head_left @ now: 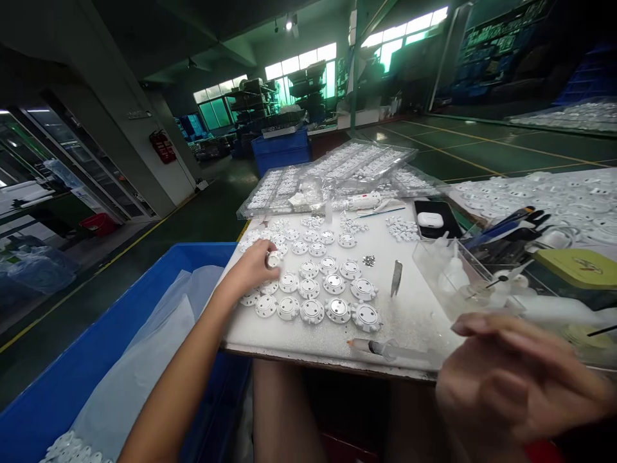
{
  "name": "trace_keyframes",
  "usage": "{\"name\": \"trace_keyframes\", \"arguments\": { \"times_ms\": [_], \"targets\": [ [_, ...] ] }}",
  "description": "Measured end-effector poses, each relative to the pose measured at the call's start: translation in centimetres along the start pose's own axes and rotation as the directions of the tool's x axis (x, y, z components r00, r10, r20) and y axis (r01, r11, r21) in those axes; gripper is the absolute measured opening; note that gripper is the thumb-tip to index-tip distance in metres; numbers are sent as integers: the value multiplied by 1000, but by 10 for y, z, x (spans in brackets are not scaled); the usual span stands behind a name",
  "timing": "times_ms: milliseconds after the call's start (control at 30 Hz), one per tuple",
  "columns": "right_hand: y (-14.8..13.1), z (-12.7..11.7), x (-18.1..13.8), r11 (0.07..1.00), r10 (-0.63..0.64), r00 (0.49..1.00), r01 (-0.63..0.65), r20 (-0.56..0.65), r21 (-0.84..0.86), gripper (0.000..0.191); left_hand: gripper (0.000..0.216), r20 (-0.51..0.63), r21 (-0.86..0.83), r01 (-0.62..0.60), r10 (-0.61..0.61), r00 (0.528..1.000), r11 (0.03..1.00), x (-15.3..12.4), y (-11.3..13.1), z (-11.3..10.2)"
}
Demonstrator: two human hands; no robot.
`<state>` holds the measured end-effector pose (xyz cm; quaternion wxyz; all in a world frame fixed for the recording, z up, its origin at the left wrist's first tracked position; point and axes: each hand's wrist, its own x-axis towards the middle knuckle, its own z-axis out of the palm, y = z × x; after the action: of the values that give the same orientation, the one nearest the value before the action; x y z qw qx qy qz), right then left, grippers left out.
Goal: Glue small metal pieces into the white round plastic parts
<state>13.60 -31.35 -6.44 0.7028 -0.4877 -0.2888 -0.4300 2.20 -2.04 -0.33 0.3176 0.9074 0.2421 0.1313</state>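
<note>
The left hand (253,265) reaches across the white foam pad (414,318) on the counter, its fingers closed around a small white round part (273,259) at the left end of the rows. About twenty round white discs with shiny metal centres (337,309) lie in rough rows on the pad, near the front edge; by the look of it these are already laid out, and the one in the hand sits among them. Smaller loose pieces (402,228) lie farther back, and clear trays full of parts (357,164) stand behind the pad, so plenty seems left to handle. The right hand (511,379) hovers blurred near the camera, just beside a syringe (385,349) on the pad's front edge; I cannot tell whether it holds anything. A blue bin (96,360) stands to the left.
</note>
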Motion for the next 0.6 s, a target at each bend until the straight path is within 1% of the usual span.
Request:
{"name": "trace_keyframes", "arguments": {
  "times_ms": [33,67,100,133,167,233,267,300,333,367,400,433,500,533,600],
  "targets": [
    [-8,-2,-8,997,36,999,-36,2,74,26,33,-56,-82,2,-6,998,997,-5,0,1],
    [-15,-4,-15,984,96,994,-104,60,143,29,33,-103,-173,-1,-18,995,985,-11,0,2],
    [-21,-5,-22,963,168,972,-197,162,183,33,34,-136,-271,-7,-31,990,963,-18,2,5],
    [-26,-6,-27,938,234,929,-294,285,187,36,35,-148,-371,-14,-45,988,929,-25,4,9],
    [-29,-7,-30,911,289,873,-376,393,167,35,37,-137,-467,-17,-54,989,884,-34,8,15],
    [-34,-6,-33,863,374,739,-498,561,81,25,43,-60,-631,2,-52,997,776,-55,17,31],
    [-34,-4,-34,835,413,672,-549,615,38,18,46,-12,-690,24,-45,999,723,-66,22,42],
    [-34,-2,-35,800,450,611,-600,651,10,17,48,33,-733,48,-36,999,678,-77,27,52],
    [-34,0,-35,757,484,563,-653,670,2,20,53,77,-769,77,-28,997,635,-87,32,63],
    [-33,3,-36,707,515,530,-707,674,16,23,58,119,-805,108,-20,993,583,-97,36,73],
    [-32,5,-37,657,536,514,-752,669,51,25,63,163,-841,145,-11,987,521,-104,40,82],
    [-33,7,-37,616,551,509,-782,661,89,26,66,200,-873,179,-1,980,454,-110,42,89],
    [-36,11,-34,575,554,525,-803,646,159,26,65,245,-915,224,22,969,335,-117,46,100],
    [-39,12,-30,572,535,557,-792,636,212,28,62,254,-923,234,27,967,304,-118,47,103],
    [-47,16,-15,574,484,631,-752,606,324,41,58,254,-926,235,27,967,296,-117,46,106]
  ]
}}
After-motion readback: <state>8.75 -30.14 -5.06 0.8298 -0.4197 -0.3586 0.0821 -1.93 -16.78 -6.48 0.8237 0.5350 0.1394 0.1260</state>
